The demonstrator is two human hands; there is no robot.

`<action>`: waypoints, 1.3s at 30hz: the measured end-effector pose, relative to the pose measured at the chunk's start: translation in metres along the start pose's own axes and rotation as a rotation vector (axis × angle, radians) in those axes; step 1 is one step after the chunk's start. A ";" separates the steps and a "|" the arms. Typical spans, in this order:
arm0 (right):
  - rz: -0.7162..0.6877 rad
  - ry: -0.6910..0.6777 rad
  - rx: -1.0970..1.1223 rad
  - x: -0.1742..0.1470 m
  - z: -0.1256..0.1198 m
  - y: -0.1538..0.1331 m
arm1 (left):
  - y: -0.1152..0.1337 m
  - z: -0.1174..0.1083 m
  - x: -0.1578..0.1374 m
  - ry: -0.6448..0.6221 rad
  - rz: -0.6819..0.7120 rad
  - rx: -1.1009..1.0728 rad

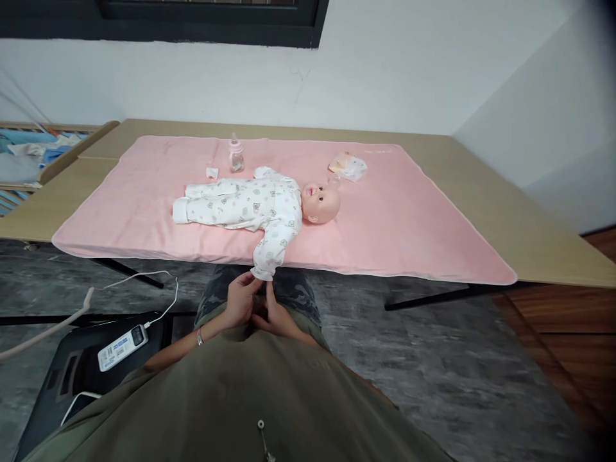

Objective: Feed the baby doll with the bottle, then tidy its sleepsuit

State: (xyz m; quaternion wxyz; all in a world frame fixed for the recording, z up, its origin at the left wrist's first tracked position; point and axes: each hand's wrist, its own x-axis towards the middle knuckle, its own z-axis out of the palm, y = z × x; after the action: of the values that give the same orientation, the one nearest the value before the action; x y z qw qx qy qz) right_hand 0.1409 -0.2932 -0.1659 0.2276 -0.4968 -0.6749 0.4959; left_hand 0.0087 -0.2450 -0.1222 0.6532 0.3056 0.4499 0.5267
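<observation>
Pinching the doll's sleeve cuff (264,272), your left hand (240,298) grips it at the counter's (481,192) near edge; your right hand (276,317) rests against it, fingers loosely curled. The doll (260,205) lies across a pink mat (409,224), with a baby bottle (235,155) at its eleven o'clock. White wall beyond, grey floor (433,359) below.

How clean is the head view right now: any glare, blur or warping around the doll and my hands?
Head view: soft, even light, no glare on the pink mat; doll sharp; left hand and right hand clear at its sleeve cuff; wide-angle lens bows the table edges; right corners darken.
</observation>
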 end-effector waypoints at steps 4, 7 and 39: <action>0.052 0.013 0.079 0.000 -0.006 -0.014 | 0.004 0.002 0.003 -0.007 0.030 -0.031; 0.063 0.044 0.133 0.000 -0.006 -0.021 | 0.006 0.003 0.004 -0.013 0.038 -0.052; -0.096 0.170 0.439 0.005 -0.039 -0.056 | 0.040 0.019 0.029 -0.138 0.061 0.039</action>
State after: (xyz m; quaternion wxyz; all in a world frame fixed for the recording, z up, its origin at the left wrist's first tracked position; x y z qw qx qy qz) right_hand 0.1450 -0.2721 -0.1011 0.4095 -0.4429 -0.5519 0.5758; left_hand 0.0102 -0.2052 -0.0873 0.6603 0.3672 0.4045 0.5153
